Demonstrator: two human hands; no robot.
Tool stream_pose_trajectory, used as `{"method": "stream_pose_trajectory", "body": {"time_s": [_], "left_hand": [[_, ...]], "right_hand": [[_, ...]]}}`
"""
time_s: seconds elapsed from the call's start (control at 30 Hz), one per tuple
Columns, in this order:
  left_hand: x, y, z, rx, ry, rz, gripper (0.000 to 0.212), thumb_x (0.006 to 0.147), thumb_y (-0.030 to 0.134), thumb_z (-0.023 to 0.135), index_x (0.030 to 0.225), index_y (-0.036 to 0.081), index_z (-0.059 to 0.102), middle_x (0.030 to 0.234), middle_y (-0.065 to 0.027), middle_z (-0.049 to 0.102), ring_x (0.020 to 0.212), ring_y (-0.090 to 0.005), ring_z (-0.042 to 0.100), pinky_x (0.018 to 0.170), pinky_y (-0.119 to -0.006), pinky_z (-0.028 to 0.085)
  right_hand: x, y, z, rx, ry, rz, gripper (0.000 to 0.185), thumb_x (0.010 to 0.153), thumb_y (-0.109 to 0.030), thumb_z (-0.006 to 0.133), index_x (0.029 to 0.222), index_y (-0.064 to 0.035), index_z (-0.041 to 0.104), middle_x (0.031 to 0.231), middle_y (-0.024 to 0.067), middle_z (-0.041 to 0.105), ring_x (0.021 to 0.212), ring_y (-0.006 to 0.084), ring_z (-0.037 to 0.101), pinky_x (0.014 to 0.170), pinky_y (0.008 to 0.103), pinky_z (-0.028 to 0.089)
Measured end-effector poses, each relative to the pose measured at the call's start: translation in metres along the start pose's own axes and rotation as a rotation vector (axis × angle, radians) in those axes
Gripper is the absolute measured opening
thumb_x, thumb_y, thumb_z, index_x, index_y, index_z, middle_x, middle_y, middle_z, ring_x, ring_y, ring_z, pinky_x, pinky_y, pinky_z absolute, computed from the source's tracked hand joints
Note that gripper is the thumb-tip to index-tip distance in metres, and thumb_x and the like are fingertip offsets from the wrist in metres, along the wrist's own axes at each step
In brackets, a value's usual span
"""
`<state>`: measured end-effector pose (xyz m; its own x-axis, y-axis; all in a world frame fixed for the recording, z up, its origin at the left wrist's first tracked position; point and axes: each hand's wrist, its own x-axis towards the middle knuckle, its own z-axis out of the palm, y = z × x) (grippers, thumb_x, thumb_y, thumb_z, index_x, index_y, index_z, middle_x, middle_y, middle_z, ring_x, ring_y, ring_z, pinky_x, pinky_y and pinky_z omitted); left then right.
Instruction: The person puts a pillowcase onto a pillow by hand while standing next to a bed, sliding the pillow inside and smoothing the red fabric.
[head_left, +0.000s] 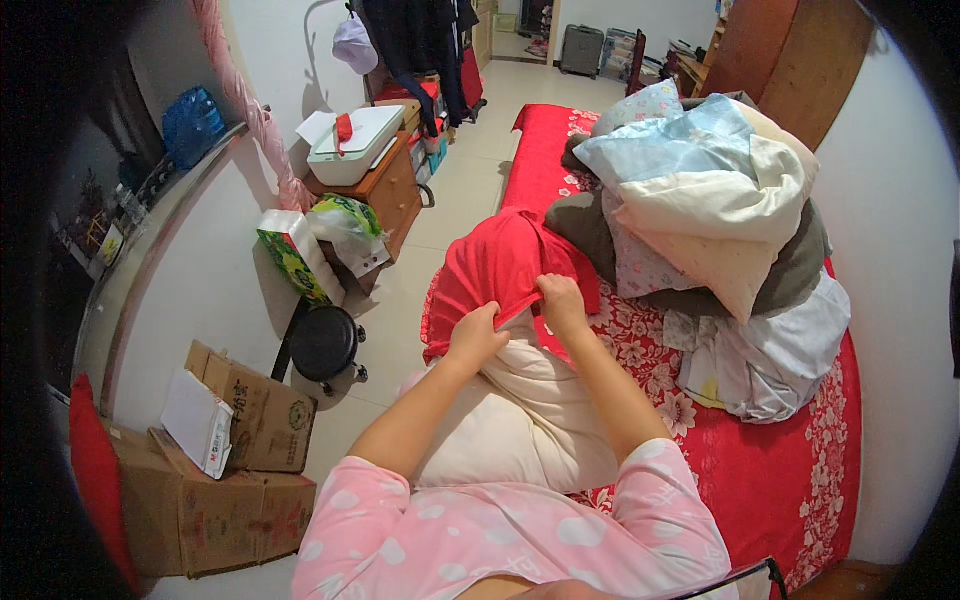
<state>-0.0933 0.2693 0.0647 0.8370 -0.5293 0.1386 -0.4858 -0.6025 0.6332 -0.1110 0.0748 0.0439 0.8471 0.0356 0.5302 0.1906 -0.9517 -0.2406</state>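
Both hands pinch the near edge of a red cloth cover (491, 262). My left hand (480, 337) grips it at the left, and my right hand (561, 301) grips it a little farther off to the right. Part of a cream-coloured pillow or folded quilt (517, 427) goes in under the red cloth between the hands; the rest lies bulging against my body. How far it reaches inside the cover is hidden. Beneath them spreads a red bed sheet with white flowers (757, 480).
Pillows and bedding (690, 202) are heaped on the bed's right side, beside a crumpled white cloth (780, 360). At the left stand a round black stool (324, 339), cardboard boxes (225, 517) and a wooden cabinet (386, 187). A white wall bounds the right.
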Motion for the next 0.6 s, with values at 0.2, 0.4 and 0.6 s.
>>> {"method": "stream_pose_trajectory", "body": {"time_s": [0.2, 0.4, 0.6], "left_hand": [[0.012, -0.006, 0.016, 0.018, 0.064, 0.043, 0.034, 0.072, 0.018, 0.067, 0.098, 0.001, 0.054, 0.091, -0.0229, 0.060, 0.090, -0.0408, 0.058, 0.077, -0.047, 0.045], [0.012, -0.025, 0.037, 0.081, 0.275, 0.155, 0.028, 0.074, 0.005, 0.059, 0.101, 0.002, 0.053, 0.094, -0.0203, 0.060, 0.090, -0.0415, 0.057, 0.080, -0.046, 0.046], [0.014, -0.008, 0.025, -0.098, 0.402, 0.356, 0.030, 0.075, -0.005, 0.048, 0.103, 0.003, 0.057, 0.098, -0.0177, 0.062, 0.093, -0.0385, 0.058, 0.083, -0.043, 0.047]], "right_hand": [[-0.027, -0.029, 0.012, 0.167, -0.062, -0.002, 0.013, 0.070, -0.006, 0.058, 0.083, -0.0050, 0.060, 0.077, 0.0162, 0.063, 0.076, 0.0350, 0.061, 0.067, 0.0452, 0.046], [-0.051, -0.041, -0.003, 0.289, -0.101, 0.000, 0.014, 0.070, -0.005, 0.056, 0.084, -0.0032, 0.060, 0.081, 0.0184, 0.062, 0.078, 0.0367, 0.059, 0.069, 0.0460, 0.045], [-0.069, -0.032, 0.002, 0.336, -0.060, 0.165, 0.016, 0.070, -0.007, 0.057, 0.084, 0.0000, 0.056, 0.084, 0.0204, 0.060, 0.079, 0.0393, 0.057, 0.071, 0.0481, 0.044]]}}
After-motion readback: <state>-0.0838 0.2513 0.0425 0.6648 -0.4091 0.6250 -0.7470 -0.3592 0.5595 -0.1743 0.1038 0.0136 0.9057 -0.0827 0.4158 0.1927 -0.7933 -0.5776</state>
